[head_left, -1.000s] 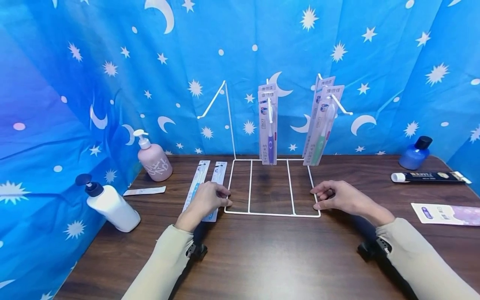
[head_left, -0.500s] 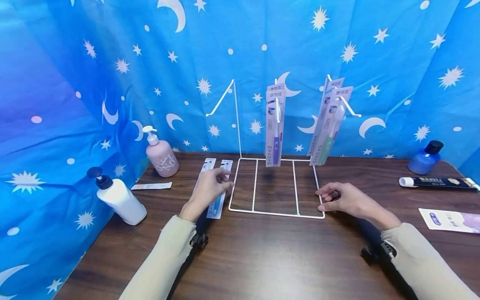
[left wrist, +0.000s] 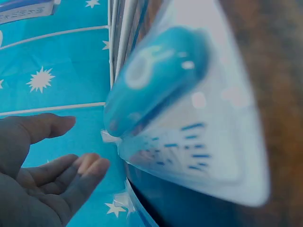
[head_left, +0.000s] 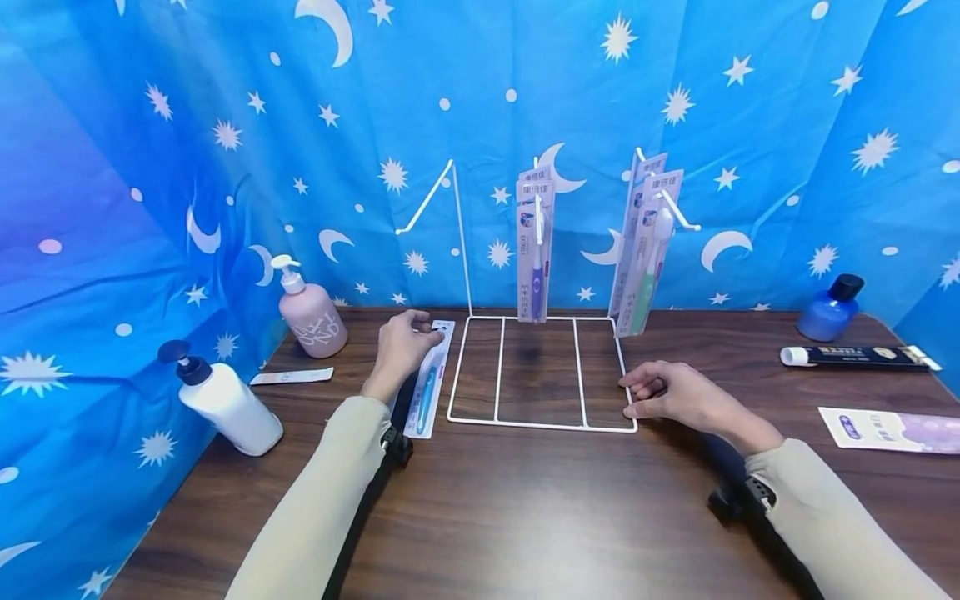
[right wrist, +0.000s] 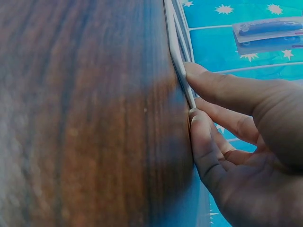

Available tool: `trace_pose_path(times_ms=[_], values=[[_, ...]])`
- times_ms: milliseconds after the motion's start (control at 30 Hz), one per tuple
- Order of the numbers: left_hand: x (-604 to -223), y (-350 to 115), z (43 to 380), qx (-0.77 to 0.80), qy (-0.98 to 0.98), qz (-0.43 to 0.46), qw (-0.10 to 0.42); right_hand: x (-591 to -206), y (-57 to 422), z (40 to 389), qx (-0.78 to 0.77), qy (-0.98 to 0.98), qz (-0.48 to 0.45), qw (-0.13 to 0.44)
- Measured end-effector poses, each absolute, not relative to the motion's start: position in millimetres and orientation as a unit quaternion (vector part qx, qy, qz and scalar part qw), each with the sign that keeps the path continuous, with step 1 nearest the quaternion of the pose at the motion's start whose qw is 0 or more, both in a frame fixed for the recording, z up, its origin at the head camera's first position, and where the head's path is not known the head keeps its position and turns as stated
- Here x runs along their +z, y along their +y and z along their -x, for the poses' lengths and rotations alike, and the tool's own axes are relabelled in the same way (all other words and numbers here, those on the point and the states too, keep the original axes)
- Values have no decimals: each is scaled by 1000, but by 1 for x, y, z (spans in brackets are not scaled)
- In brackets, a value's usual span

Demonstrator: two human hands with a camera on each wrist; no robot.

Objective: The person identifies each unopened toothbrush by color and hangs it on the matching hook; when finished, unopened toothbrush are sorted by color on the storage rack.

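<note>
A white wire rack (head_left: 542, 428) stands on the table, with packaged toothbrushes hanging from two of its hooks. The purple toothbrush pack (head_left: 528, 275) is at the front of the middle hook, the green toothbrush pack (head_left: 636, 275) at the front of the right one. My right hand (head_left: 673, 395) pinches the rack's right base wire (right wrist: 177, 56). Left of the rack, my left hand (head_left: 403, 348) hovers with thumb and fingers apart, holding nothing. A blue toothbrush pack (head_left: 426, 400) lies beside it. The other pack on the table is hidden by the hand and arm.
At left stand a pink pump bottle (head_left: 311, 321) and a white pump bottle (head_left: 232, 412), with a narrow sachet (head_left: 292, 377) between. At right are a blue bottle (head_left: 828, 310), a black toothpaste tube (head_left: 855, 357) and a flat purple-and-white pack (head_left: 888, 429). The rack's left hook (head_left: 425, 200) holds nothing.
My left hand has left the rack's left side and moved left and away from me, over the toothbrush packs on the table. My right hand stays at the rack.
</note>
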State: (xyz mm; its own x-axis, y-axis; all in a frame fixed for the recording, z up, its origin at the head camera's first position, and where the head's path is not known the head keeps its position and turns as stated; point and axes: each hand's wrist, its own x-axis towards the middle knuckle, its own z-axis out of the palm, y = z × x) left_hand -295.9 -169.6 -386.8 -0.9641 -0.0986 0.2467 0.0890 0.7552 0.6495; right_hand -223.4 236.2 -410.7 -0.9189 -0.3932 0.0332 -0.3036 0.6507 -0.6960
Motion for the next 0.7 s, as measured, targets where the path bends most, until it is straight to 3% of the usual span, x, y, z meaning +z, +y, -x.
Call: trace_pose_path(times_ms=[200,700], values=[[-385,-166,306,-308,-947,-23,92,-410,236,223,-365,909,194,52],[-392,-163,314,-289,-951,-70,88,-410,236,222,-369,908,190,58]])
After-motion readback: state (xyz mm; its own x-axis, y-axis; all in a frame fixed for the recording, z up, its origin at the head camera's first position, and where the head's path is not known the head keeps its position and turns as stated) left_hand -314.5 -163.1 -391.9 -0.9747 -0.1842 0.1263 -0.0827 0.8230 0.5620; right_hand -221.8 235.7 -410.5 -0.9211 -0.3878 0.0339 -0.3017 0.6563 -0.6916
